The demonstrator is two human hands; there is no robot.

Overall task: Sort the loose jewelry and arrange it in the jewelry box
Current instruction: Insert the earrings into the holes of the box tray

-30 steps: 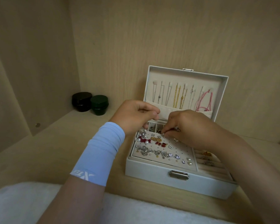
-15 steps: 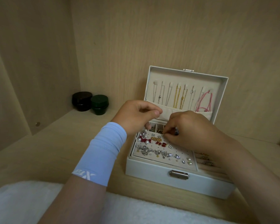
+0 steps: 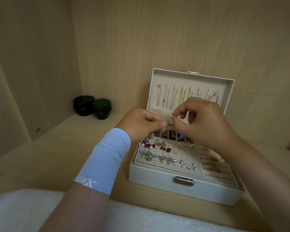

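Note:
A white jewelry box [image 3: 157,176] stands open on the wooden shelf, several chains hanging in its raised lid [image 3: 191,79]. Its beige earring panel [image 3: 182,154] carries several studs, pearls and red pieces; ring rolls [image 3: 214,166] run along the right. My right hand [image 3: 201,121] hovers above the box's back compartments and pinches a tiny pearl stud [image 3: 171,116] between thumb and forefinger. Just left of it, my left hand [image 3: 141,124] has thumb and fingers curled together, fingertips near the stud; what it holds, if anything, is hidden.
Two small round jars, one black [image 3: 83,105] and one dark green [image 3: 102,108], stand in the back left corner of the shelf. Wooden walls close in the left and back. A white fluffy cloth [image 3: 23,210] lies along the front edge.
My right hand has lifted off the earring panel, bringing a small pearl stud up in front of the lid. My left hand stayed beside it.

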